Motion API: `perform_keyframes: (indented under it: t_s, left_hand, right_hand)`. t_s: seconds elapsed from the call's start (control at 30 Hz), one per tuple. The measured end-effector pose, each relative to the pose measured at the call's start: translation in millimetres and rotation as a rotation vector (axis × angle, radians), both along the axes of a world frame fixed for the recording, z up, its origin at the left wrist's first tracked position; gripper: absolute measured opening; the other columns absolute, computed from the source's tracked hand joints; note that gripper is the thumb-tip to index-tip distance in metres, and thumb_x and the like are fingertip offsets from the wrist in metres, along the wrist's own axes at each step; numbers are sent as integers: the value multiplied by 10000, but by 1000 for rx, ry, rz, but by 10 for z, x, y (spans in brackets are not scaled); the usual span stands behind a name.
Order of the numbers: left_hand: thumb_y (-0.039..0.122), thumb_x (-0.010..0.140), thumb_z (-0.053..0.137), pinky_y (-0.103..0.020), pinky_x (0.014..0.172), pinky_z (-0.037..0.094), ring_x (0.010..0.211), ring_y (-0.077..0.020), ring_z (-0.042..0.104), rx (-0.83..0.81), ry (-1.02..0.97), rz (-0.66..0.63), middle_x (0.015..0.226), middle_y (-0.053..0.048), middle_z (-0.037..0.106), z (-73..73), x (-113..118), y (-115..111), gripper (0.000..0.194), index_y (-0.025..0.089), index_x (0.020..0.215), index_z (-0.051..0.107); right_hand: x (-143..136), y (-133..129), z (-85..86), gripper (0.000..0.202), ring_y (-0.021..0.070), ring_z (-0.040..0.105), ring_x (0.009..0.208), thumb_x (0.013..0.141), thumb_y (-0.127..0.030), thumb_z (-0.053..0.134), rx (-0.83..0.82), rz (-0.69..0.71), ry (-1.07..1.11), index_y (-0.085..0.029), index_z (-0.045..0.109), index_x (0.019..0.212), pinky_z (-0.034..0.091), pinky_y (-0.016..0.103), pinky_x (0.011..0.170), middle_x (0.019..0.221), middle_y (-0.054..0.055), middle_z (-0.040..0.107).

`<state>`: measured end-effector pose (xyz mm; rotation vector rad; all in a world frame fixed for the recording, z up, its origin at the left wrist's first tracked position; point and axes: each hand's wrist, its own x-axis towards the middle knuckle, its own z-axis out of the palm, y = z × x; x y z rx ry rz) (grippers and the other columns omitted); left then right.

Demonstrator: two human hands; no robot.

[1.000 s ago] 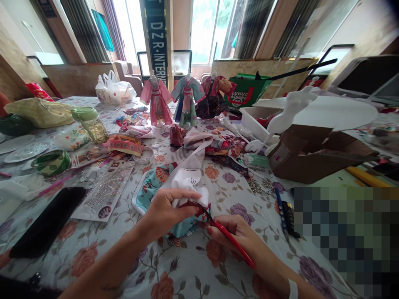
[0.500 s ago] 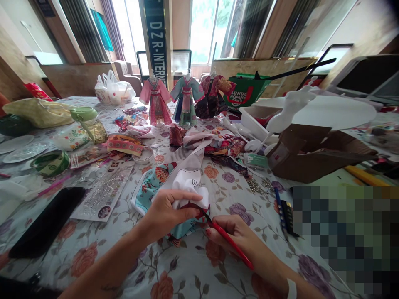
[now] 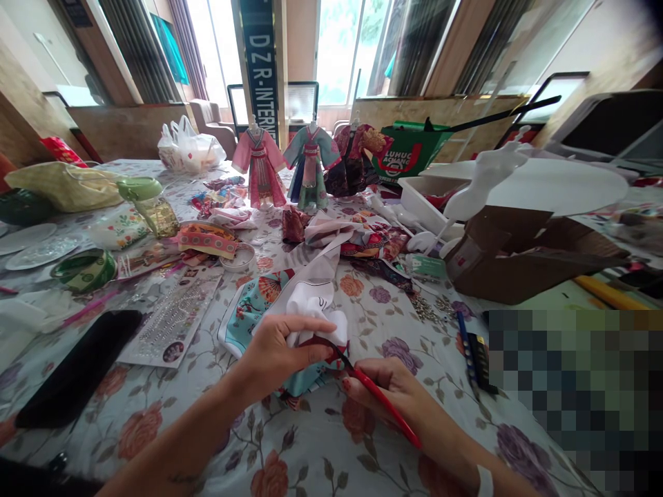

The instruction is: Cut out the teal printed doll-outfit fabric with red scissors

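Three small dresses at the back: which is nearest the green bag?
The dark red dress, rightmost; the teal dress and pink dress stand farther left.

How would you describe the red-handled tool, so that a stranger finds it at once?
On the flowered tablecloth, find the bundled fabric in the left hand. The tool slants from that fabric into the right hand. Unlike the blue stick farther right, it is mostly bright red.

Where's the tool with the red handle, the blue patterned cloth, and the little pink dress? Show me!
Red-handled tool (image 3: 387,404): head view, on its handle.
Blue patterned cloth (image 3: 251,315): head view, on its left part.
Little pink dress (image 3: 260,176): head view, on its skirt.
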<state>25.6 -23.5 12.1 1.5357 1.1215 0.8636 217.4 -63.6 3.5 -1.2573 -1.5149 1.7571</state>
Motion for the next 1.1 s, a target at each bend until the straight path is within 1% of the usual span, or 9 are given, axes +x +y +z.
perform_keyframes:
  t_s: [0.27,0.43,0.53,0.67,0.73,0.87,0.97,1.03,1.1]
  left_hand:
    - [206,685,754,-254,753,533,885,-220,684,14,-23,1,937,-41,761,12,-20,7,238,176,920,772]
    - [240,714,725,-234,653,510,863,-220,668,32,31,46,904,-49,757,28,-48,5,207,180,905,776]
    - [250,709,723,-213,562,476,765,-194,657,27,60,41,849,-48,752,26,-63,14,224,183,916,777]
    - [244,703,724,-197,473,423,554,-117,578,35,79,34,814,-30,749,31,-76,21,240,192,931,776]
    - [229,702,720,-196,485,432,555,-114,577,56,84,38,828,-30,754,44,-79,18,238,193,930,778]
    - [213,690,727,-201,546,478,647,-149,637,88,103,46,850,-37,765,63,-77,12,249,190,932,780]
    - [209,693,723,-199,530,491,633,-144,651,81,102,38,907,-34,769,59,-70,11,283,204,973,769]
    - [189,690,723,-206,598,524,696,-157,677,93,87,33,952,-31,768,54,-65,8,292,207,978,766]
    - [168,687,726,-217,710,540,817,-182,695,117,74,28,968,-29,769,53,-61,1,289,206,970,767]
  right_hand:
    - [22,1,-96,426,154,573,496,778,-523,639,-79,-31,54,-143,617,585,407,248,506,542,44,669]
    - [11,-9,-76,394,154,574,494,784,-477,649,-71,-52,82,-137,621,588,402,242,502,545,51,672]
    - [3,-5,-40,395,150,565,490,768,-480,661,-85,-81,76,-144,607,566,400,238,498,530,43,662]
    - [10,-3,-40,397,152,570,495,756,-493,665,-107,-40,65,-153,603,560,402,237,496,524,35,659]
    - [6,-13,-41,404,145,562,497,762,-497,656,-91,-47,61,-154,596,556,406,231,501,523,33,657]
    - [-19,-36,-10,436,128,520,470,786,-521,618,-25,-100,30,-168,568,535,373,225,471,500,20,631]
    - [-18,-25,7,436,123,504,464,786,-522,620,-37,-64,36,-171,554,536,345,224,455,505,16,627]
    - [0,-8,0,421,122,509,473,781,-507,635,-54,-29,45,-168,550,547,334,223,459,520,16,631]
    - [23,5,-24,397,128,524,492,784,-490,643,-62,1,43,-163,562,571,325,221,465,543,21,643]
